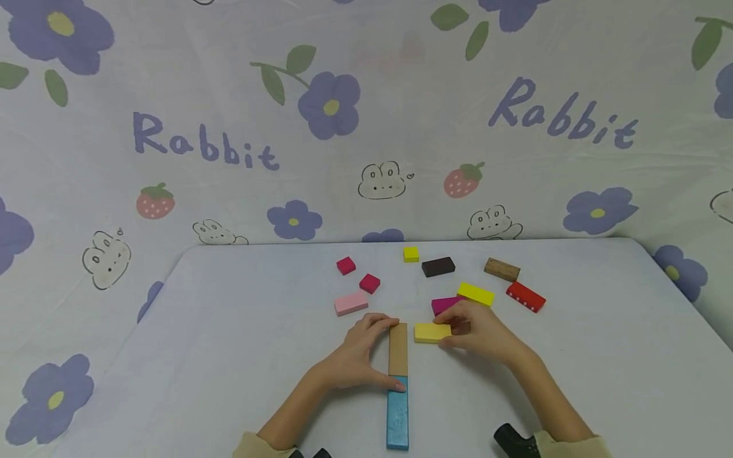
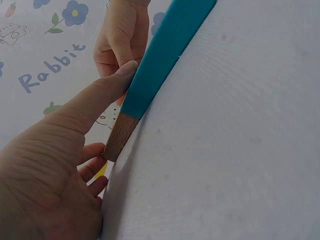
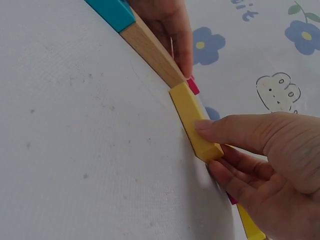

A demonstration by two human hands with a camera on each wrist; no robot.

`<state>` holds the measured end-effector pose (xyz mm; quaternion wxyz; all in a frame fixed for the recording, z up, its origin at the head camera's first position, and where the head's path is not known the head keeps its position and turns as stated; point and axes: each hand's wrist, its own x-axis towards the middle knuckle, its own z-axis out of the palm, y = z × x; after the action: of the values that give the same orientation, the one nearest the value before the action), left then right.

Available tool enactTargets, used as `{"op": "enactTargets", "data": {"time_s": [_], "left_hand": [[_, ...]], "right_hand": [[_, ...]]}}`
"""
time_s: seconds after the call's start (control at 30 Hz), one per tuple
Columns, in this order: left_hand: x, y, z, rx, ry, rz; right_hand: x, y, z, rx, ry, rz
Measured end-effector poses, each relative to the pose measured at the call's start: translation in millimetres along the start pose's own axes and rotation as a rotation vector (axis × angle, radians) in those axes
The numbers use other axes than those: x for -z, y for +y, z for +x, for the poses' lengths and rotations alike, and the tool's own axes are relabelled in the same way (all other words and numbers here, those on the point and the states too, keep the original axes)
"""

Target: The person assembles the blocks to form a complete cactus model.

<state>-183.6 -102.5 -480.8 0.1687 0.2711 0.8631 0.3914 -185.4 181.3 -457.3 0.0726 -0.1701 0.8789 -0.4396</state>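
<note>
A natural wooden block [image 1: 397,350] and a blue block [image 1: 397,420] lie end to end in a line on the white table. My left hand [image 1: 357,356] spans them from the left, the thumb resting on the blue block and the fingertips touching the wooden block's far end. In the left wrist view the thumb presses the blue block's side. My right hand [image 1: 478,331] pinches a pale yellow block [image 1: 426,333] by its right end, between thumb and fingers. In the head view this block lies crosswise, a small gap right of the wooden block.
Behind the hands lie a pink block [image 1: 351,304], two small red blocks [image 1: 346,266], a small yellow cube [image 1: 411,254], a dark brown block [image 1: 438,267], a brown block [image 1: 502,270], a red dotted block [image 1: 525,297], a bright yellow block [image 1: 476,294] and a magenta block [image 1: 445,305].
</note>
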Motion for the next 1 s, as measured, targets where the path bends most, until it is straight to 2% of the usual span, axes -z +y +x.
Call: {"op": "enactTargets", "data": {"time_s": [1.0], "left_hand": [[-0.5, -1.7, -2.1, -0.006, -0.004, 0.003]], "right_hand": [[-10.7, -7.1, 1.9, -0.014, -0.015, -0.004]]}}
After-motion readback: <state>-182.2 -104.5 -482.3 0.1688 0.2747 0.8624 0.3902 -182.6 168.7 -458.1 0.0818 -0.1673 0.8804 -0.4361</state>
